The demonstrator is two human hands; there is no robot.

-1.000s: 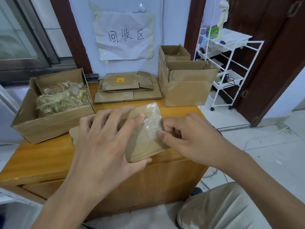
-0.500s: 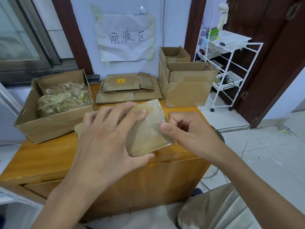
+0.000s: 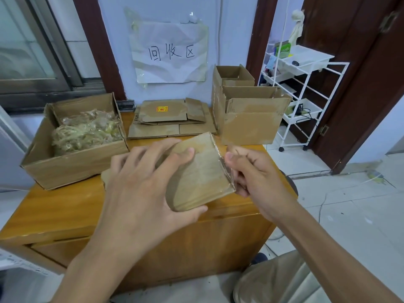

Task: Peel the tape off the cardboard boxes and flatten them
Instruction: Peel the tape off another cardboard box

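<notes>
A small flat cardboard box point(image 3: 201, 171) wrapped in clear tape sits at the front of the wooden table point(image 3: 54, 206). My left hand point(image 3: 142, 184) grips it from the left, fingers spread over its top and thumb under its near edge. My right hand point(image 3: 251, 169) is at the box's right edge, thumb and curled fingers pinching the clear tape point(image 3: 227, 169) there. Behind lie flattened boxes point(image 3: 170, 121) and two open upright boxes point(image 3: 247, 114).
An open carton point(image 3: 65, 167) full of crumpled peeled tape stands at the left. A paper sign point(image 3: 170, 53) hangs on the wall. A white wire trolley point(image 3: 306, 92) stands to the right by a dark door. My knee point(image 3: 284, 281) shows at bottom right.
My left hand has tilted the small box up a little and turned it. My right hand has shifted slightly up along the right edge, still picking at the tape.
</notes>
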